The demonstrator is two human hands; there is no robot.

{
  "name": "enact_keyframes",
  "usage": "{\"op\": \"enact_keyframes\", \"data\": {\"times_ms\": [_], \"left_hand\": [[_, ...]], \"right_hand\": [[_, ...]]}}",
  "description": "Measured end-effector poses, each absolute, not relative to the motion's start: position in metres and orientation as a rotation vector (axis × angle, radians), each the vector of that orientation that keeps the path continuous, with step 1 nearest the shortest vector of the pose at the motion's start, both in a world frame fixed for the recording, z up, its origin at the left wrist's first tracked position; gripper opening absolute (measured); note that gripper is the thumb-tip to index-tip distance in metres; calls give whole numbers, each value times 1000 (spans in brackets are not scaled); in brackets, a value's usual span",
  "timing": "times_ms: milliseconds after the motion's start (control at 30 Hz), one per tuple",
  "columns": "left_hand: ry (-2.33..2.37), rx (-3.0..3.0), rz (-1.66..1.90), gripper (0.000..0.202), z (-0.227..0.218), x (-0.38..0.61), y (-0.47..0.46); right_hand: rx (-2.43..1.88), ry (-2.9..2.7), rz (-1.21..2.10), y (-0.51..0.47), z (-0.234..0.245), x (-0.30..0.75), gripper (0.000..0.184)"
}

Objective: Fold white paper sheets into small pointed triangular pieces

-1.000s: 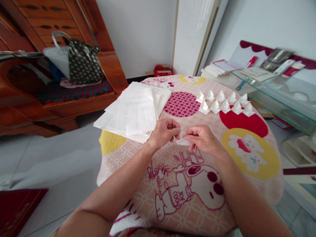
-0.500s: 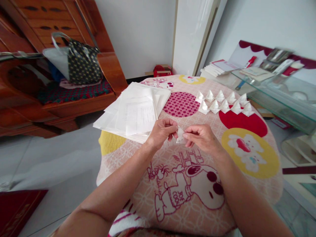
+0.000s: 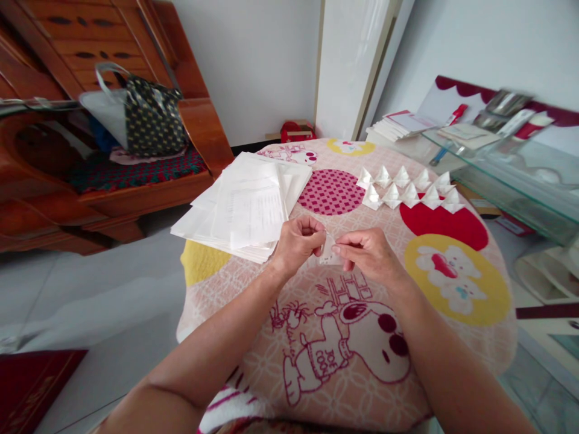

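Note:
Between my two hands is a small folded piece of white paper [image 3: 327,255], held a little above the cloth-covered table. My left hand [image 3: 301,242] pinches its left edge between thumb and fingers. On the other side, my right hand [image 3: 365,250] grips the right edge with thumb and forefinger. The fingers hide part of the folds. Two rows of small folded white paper boats [image 3: 401,178] stand at the back right of the table. A stack of white paper sheets [image 3: 253,208] lies to the left, close beyond my left hand.
A patterned tablecloth [image 3: 357,398] covers the round table. To the right stands a glass shelf [image 3: 506,187] with a red marker and metal containers, beside a pile of papers [image 3: 393,128]. At the left, a wooden bench [image 3: 149,199] carries a dark patterned bag [image 3: 154,117].
The paper between my fingers has shifted slightly and shows a wider face below them. Both hands stay in nearly the same place, with the right hand a touch further left.

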State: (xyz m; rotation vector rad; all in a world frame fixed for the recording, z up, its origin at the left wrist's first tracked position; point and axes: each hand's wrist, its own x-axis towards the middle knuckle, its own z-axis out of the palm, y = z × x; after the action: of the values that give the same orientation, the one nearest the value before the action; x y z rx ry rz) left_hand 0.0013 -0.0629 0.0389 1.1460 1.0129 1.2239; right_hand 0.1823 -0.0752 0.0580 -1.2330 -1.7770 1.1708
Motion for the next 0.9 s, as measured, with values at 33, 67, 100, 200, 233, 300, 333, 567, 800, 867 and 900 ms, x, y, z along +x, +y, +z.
{"op": "enact_keyframes", "data": {"times_ms": [33, 67, 100, 200, 233, 300, 333, 567, 800, 867, 900], "left_hand": [[1007, 1123, 1206, 15, 39, 1, -63], [1002, 1104, 1191, 16, 39, 1, -63], [999, 1091, 1177, 18, 39, 0, -62], [986, 1090, 1129, 21, 39, -2, -61], [977, 1098, 1113, 21, 40, -4, -60], [950, 1128, 1073, 22, 40, -6, -59], [934, 1152, 1050, 23, 40, -7, -59], [911, 1428, 989, 29, 37, -6, -58], [938, 1346, 1100, 36, 37, -3, -62], [958, 1340, 1113, 38, 37, -2, -63], [968, 1342, 1121, 39, 37, -2, -64]], "right_hand": [[-1233, -1756, 1192, -75, 58, 183, 21], [-1233, -1732, 1218, -75, 57, 183, 21], [-1234, -1710, 1242, -75, 57, 183, 21], [-1234, -1666, 1276, -75, 57, 183, 23], [-1236, -1661, 1276, -75, 58, 183, 23], [-1240, -1661, 1277, -75, 59, 182, 24], [-1247, -1666, 1277, -75, 59, 182, 24], [-1266, -1768, 1208, -75, 58, 182, 33], [-1225, -1760, 1271, -75, 58, 182, 31], [-1228, -1752, 1282, -75, 58, 181, 31], [-1228, -1749, 1288, -75, 58, 181, 31]]}}
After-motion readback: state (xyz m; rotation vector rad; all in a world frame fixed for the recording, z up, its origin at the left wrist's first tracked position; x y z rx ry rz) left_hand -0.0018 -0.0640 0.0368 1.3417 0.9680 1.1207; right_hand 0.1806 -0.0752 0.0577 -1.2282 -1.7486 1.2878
